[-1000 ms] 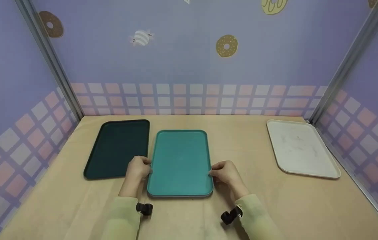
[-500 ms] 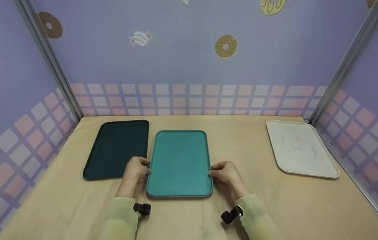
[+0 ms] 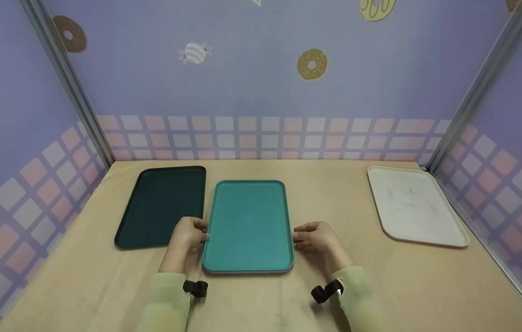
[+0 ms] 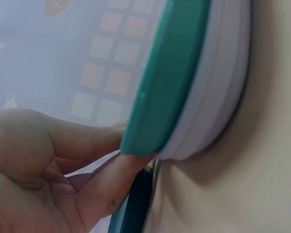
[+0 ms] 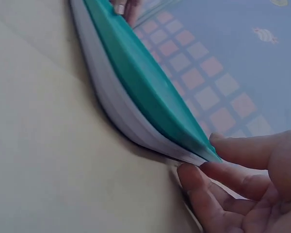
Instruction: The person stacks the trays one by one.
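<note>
Since half a second ago, the right hand [image 3: 316, 237] has shifted slightly outward from the side of the teal tray [image 3: 249, 226], its fingers now more separated, while the left hand [image 3: 188, 233] and the tray have stayed in place. That rectangular tray lies flat at the middle of the tabletop [image 3: 330, 193], its long axis running away from the person and one short side facing them. Both wrist views show a pale layer [image 4: 213, 82] with rounded corners directly beneath its rim; whether that is one tray or several, I cannot tell. To the left, just beside it, lies a dark green tray [image 3: 164, 203]; well apart to the right lies a white tray [image 3: 417, 205] with grey smudges, its long side slanting. Light wood colour covers the tabletop, enclosed by lavender walls [image 3: 251, 92] printed with doughnuts, sweets and pink-and-white checks, with grey metal posts [image 3: 67, 83] at the corners. On the left, the grip pinches the teal rim between thumb and finger. On the right, the grip is loosened, thumb and fingers spread around the edge; whether they touch it is unclear.
</note>
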The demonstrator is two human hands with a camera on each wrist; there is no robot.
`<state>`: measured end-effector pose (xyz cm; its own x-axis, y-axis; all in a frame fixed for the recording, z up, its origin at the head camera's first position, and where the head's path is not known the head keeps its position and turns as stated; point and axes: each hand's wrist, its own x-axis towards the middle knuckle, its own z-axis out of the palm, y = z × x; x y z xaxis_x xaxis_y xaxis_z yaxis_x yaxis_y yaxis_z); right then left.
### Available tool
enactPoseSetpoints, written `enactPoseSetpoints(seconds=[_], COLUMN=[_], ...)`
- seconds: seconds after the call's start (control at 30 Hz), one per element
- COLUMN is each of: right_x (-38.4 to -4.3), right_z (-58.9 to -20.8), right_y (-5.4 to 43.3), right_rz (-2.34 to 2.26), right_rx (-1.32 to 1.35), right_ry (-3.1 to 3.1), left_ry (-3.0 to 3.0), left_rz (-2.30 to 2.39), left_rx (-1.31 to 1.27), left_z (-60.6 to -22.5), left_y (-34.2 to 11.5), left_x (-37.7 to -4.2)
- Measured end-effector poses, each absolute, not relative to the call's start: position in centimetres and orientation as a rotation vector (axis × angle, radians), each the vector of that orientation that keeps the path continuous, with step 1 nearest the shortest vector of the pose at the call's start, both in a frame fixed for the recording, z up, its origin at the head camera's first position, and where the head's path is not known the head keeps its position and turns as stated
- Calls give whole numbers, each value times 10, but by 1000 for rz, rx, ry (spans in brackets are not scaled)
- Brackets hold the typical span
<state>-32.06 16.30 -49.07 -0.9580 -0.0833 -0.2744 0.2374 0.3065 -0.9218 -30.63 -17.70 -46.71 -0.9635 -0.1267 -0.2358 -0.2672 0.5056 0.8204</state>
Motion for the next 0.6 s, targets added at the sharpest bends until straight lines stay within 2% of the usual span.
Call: enactPoseSetpoints(seconds=[0.27, 0.6], right_x=[-329, -336], right_z=[-482, -469], right_y=[194, 243], right_rz=[-1894, -2050], right_rx=[159, 342], right_ry=[2078, 2058], left_ry=[2594, 2595], left_rz=[1453, 1451], left_rx=[-349, -331], left_z=[-466, -466], left_y=[-177, -178], left_x=[-306, -305])
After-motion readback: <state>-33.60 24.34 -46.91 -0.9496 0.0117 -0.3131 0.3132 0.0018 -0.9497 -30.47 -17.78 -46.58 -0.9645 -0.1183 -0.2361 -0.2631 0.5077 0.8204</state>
